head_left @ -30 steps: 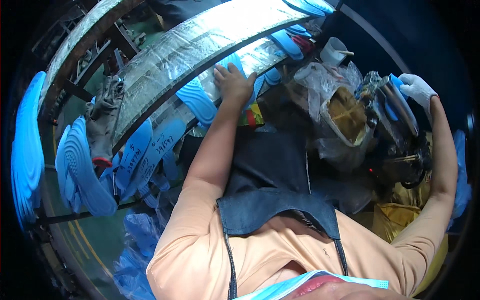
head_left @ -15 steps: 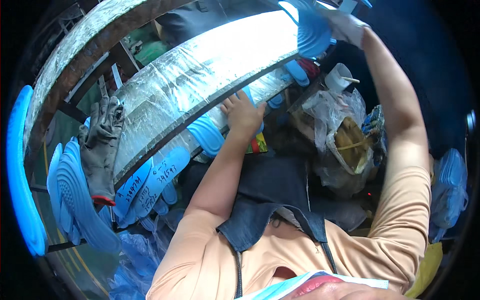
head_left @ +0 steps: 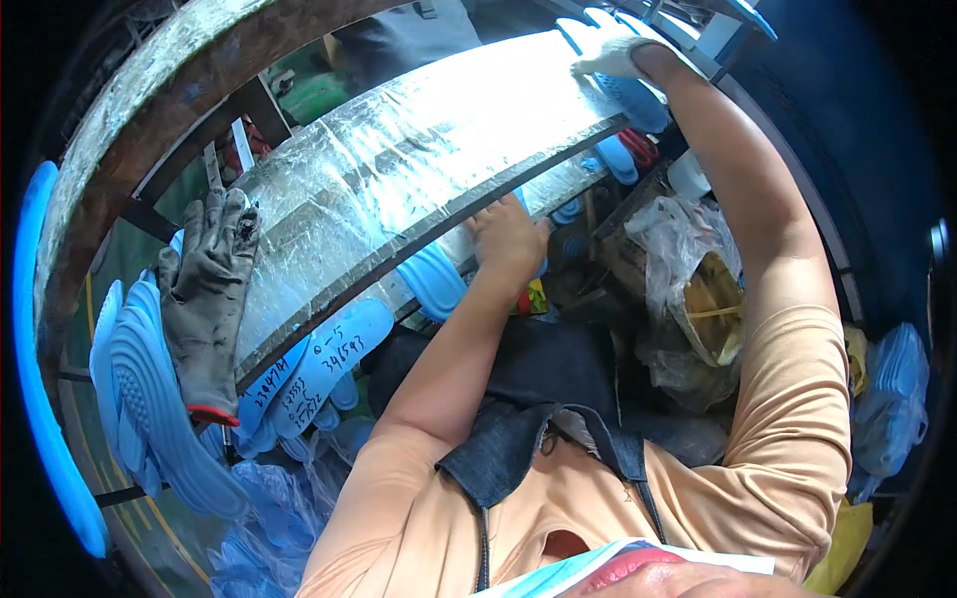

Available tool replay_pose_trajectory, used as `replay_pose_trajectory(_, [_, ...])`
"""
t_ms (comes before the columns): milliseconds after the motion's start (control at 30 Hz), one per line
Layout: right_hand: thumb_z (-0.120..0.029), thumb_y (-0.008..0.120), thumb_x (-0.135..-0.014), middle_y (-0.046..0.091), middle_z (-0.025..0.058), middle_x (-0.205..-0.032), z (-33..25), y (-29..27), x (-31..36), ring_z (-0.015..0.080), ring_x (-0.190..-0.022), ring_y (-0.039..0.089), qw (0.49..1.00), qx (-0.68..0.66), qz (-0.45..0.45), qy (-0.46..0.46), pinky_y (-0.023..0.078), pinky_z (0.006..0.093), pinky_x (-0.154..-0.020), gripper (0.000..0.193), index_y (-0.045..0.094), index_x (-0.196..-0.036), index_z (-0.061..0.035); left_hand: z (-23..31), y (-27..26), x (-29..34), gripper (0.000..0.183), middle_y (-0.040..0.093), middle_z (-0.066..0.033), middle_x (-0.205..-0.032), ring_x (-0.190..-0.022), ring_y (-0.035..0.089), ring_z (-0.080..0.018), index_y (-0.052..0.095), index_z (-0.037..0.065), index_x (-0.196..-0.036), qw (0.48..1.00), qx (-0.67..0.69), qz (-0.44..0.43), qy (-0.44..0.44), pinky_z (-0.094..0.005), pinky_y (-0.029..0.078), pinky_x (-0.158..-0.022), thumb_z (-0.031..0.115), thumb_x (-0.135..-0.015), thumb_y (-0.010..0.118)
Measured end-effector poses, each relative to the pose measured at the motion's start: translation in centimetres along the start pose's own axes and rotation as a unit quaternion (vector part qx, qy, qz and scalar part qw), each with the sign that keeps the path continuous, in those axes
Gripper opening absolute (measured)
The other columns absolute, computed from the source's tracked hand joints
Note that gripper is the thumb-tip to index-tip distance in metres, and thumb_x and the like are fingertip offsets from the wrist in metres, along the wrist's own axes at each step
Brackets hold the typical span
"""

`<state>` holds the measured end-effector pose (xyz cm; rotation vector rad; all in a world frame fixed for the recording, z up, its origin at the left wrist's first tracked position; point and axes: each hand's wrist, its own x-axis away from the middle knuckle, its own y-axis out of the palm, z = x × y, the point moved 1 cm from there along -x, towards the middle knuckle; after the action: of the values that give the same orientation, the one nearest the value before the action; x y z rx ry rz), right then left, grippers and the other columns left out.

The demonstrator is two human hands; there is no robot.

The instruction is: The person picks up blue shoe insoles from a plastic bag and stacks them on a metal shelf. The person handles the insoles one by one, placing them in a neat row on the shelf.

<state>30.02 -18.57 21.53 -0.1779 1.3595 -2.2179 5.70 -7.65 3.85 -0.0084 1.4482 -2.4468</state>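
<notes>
My right hand (head_left: 616, 58), in a white glove, is at the far right end of the plastic-covered bench top (head_left: 399, 130). Its fingers lie across the middle of a blue shoe insole (head_left: 638, 105) and appear closed on it. Several more blue insoles (head_left: 570, 32) show just beyond that hand. My bare left hand (head_left: 508, 239) reaches beneath the bench's front edge to the lower shelf, fingers apart, the tips partly hidden by the edge. A ridged blue insole (head_left: 434, 281) lies to the left of this hand.
A dark work glove (head_left: 207, 304) with a red cuff hangs on the bench's left end, beside blue insoles (head_left: 150, 379) and written-on ones (head_left: 324, 364). Plastic bags (head_left: 668, 254) and a white cup (head_left: 688, 174) are at right. A curved rail (head_left: 110, 130) borders the far left.
My right hand and the insole have shifted left and lower onto the bench end; the insole was more upright and blurred before. My left hand stays by the lower shelf.
</notes>
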Motion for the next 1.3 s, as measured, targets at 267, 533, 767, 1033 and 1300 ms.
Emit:
replay_pose_trajectory(267, [-0.057,0.051,-0.089,0.055,0.0235,-0.133,5.5,-3.4,3.9,0.0344,-0.126,0.053,0.994,-0.111,-0.001,-0.002,0.042,0.0398,-0.105,0.075,0.047,-0.138,-0.0008,-0.6,0.8,0.0,0.08,0.035,-0.0359,-0.138,-0.128,0.035,-0.0501,0.031,-0.012,-0.138,0.998,0.038,0.037,0.045,-0.0534,0.034,-0.106,0.03,-0.079,0.067])
replay_pose_trajectory(533, [-0.045,0.057,-0.086,0.063,0.0201,-0.12,8.9,-15.7,24.7,0.0358,-0.11,0.059,0.98,-0.193,-0.013,-0.035,0.046,0.0395,-0.097,0.057,0.058,-0.125,-0.0028,-0.1,-8.2,4.7,0.074,0.056,-0.0245,-0.121,-0.11,0.062,-0.0329,0.029,-0.005,-0.145,0.772,0.59,-0.234,0.012,-0.0348,0.057,-0.078,0.019,-0.079,0.053])
replay_pose_trajectory(767, [-0.042,0.061,-0.086,0.064,0.0182,-0.121,15.8,-17.5,39.9,0.0313,-0.112,0.061,0.968,-0.224,-0.046,0.102,0.046,0.037,-0.098,0.057,0.058,-0.126,-0.0012,14.3,-10.0,15.2,0.072,0.037,-0.0331,-0.14,-0.124,0.049,-0.0491,0.021,-0.006,-0.146,0.292,0.787,-0.537,0.085,-0.0524,0.055,-0.09,0.014,-0.083,0.049])
replay_pose_trajectory(1033, [-0.038,0.059,-0.088,0.063,0.0174,-0.123,18.2,-15.4,43.9,0.0328,-0.113,0.06,0.974,-0.179,-0.093,0.106,0.045,0.0384,-0.098,0.052,0.059,-0.126,-0.0024,22.2,-4.2,18.2,0.047,0.056,-0.0275,-0.12,-0.108,0.061,-0.0383,0.037,-0.011,-0.134,0.333,0.741,-0.583,-0.014,-0.0473,0.053,-0.094,0.012,-0.093,0.036])
replay_pose_trajectory(1300, [-0.014,0.062,-0.085,0.067,0.0121,-0.102,21.6,-7.8,42.1,0.0223,-0.095,0.063,0.936,-0.317,-0.138,0.067,0.051,0.0359,-0.087,0.027,0.068,-0.11,-0.0072,13.5,-0.6,12.7,0.049,0.064,-0.0225,-0.107,-0.101,0.062,-0.035,0.054,-0.004,-0.124,0.881,0.364,-0.207,0.219,-0.0446,0.048,-0.091,0.03,-0.089,0.059])
